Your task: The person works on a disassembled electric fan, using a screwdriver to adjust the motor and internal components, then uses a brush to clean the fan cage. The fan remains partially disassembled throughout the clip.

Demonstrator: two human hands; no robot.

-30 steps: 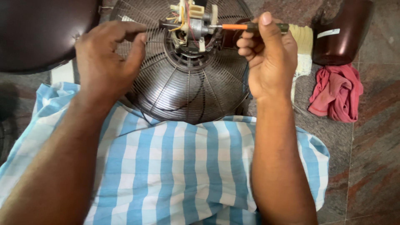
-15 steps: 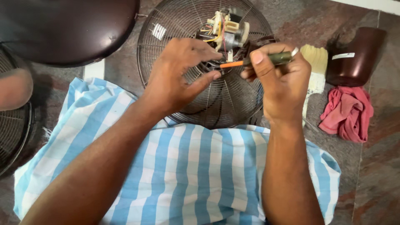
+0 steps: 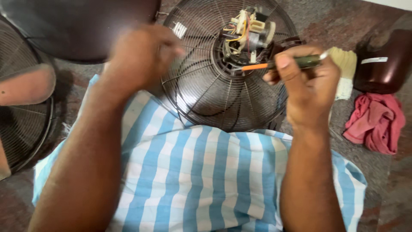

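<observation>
- A screwdriver with an orange shaft and dark green handle (image 3: 286, 64) lies level, its tip at the exposed fan motor with coloured wires (image 3: 246, 34).
- The right hand (image 3: 307, 88) has its fingers clenched around the handle.
- The motor sits at the hub of a dark round wire fan guard (image 3: 206, 90) resting on the floor against a blue-and-white striped cloth (image 3: 201, 172).
- The left hand (image 3: 139, 56) is blurred above the guard's left edge; I cannot tell its grip.
- A crumpled pink rag (image 3: 375, 122) lies to the right.

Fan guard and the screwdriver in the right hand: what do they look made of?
Fan guard: looks like thin metal wire with a dark brown glossy coating; highlights glint along the spokes and rings. Screwdriver, held in the right hand: the dark green handle looks like plastic, the orange shaft probably an insulating sleeve; the tip is too small to judge.
</observation>
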